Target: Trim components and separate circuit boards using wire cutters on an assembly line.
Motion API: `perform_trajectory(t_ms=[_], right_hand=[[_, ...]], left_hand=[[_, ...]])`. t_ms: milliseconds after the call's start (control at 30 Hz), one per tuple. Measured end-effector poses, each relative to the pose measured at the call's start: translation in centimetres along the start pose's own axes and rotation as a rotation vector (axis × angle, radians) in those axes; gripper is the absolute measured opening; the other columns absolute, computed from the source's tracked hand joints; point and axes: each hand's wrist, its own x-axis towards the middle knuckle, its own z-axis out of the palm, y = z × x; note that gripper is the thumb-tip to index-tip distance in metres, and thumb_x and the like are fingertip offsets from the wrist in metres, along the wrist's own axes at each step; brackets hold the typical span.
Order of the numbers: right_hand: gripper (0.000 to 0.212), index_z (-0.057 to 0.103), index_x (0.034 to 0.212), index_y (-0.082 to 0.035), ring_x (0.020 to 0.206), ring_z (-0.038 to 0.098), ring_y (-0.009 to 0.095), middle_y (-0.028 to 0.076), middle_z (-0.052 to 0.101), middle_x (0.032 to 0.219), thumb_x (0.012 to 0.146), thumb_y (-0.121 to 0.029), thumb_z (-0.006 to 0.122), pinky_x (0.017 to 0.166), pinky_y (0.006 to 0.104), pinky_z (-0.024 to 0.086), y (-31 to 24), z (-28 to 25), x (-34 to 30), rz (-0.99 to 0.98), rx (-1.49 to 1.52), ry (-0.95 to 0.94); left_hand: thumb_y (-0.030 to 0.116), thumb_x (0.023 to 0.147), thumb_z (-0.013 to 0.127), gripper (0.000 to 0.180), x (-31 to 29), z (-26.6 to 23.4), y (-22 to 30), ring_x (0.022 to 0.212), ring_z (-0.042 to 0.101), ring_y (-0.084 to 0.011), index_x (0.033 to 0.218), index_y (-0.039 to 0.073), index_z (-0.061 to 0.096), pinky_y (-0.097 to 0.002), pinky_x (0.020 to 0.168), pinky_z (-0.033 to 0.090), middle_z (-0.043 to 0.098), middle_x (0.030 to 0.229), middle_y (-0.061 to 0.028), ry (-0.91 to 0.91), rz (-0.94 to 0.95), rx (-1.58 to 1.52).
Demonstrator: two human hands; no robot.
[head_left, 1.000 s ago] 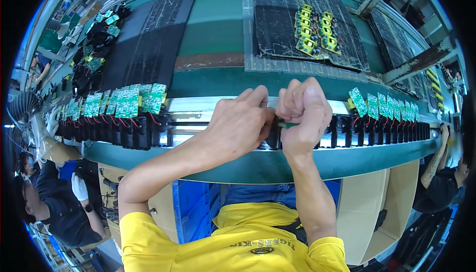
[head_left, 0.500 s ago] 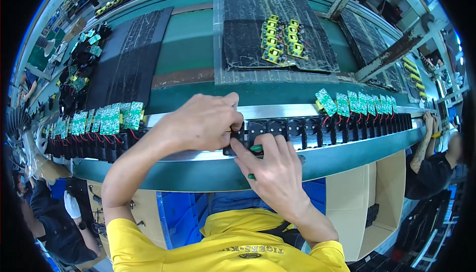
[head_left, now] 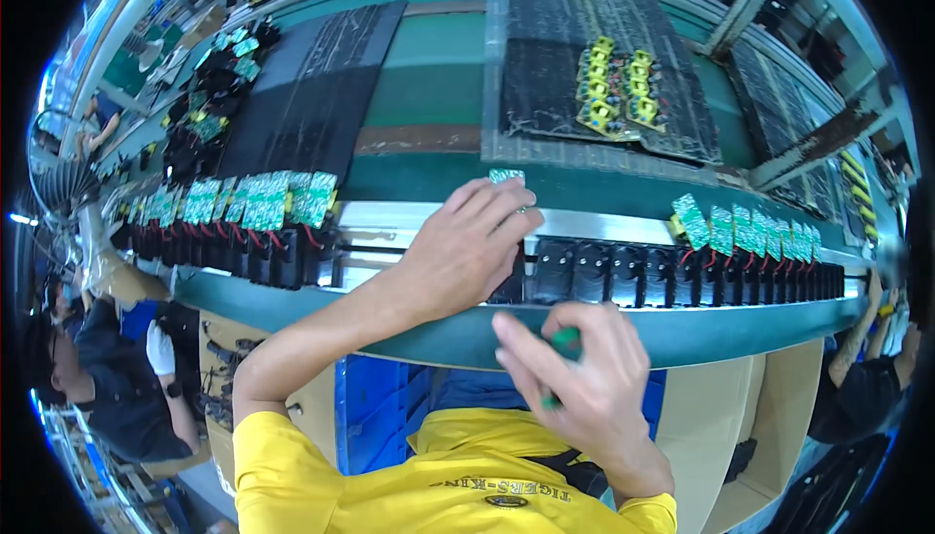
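My left hand (head_left: 475,247) reaches over the rail with its fingers bent round a small green circuit board (head_left: 506,176), whose far end shows beyond the fingertips. Below that hand, a black plastic housing (head_left: 508,286) is partly hidden. My right hand (head_left: 596,373) hangs nearer to me, off the rail's front edge, curled round a green-handled tool (head_left: 565,338). Only the tool's green ends show, so its kind is unclear. Its thumb and forefinger are apart from the housing. Just right of the left hand stands a row of black housings (head_left: 623,276).
Green boards on red wires top the housings at right (head_left: 750,230) and left (head_left: 263,205). Yellow-and-green boards (head_left: 618,91) lie on a black mat (head_left: 545,110) across the bench. Cardboard boxes (head_left: 696,417) and a blue crate (head_left: 375,412) stand below. People work on both sides.
My right hand has drawn back toward me from the housing, with the tool still in it. A green circuit board now shows beyond my left fingers. The whole view has shifted.
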Motion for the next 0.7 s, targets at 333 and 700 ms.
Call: perform_trajectory(t_ms=[333,700], right_hand=[[0.044,0.094,0.118,-0.023,0.085,0.059,0.016,-0.001,0.066,0.100,0.076,-0.012,0.101,0.075,0.0303,0.054,-4.4,-2.1,0.0,0.109,0.916,0.466],[0.036,0.095,0.112,-0.016,0.083,0.058,0.017,0.005,0.067,0.107,0.078,-0.005,0.098,0.072,0.0296,0.051,3.0,-3.3,-3.0,0.097,0.232,0.274]], left_hand=[[-0.009,0.084,0.070,0.032,-8.8,-10.9,-3.7,0.150,0.060,-0.0373,0.112,0.008,0.074,-0.0616,0.139,0.036,0.067,0.151,-0.0115,-0.228,-0.239,0.310],[0.011,0.096,0.083,0.038,9.7,0.3,-3.4,0.123,0.066,-0.0327,0.133,0.013,0.075,-0.0434,0.107,0.056,0.065,0.134,-0.0077,0.048,-0.008,0.178]])
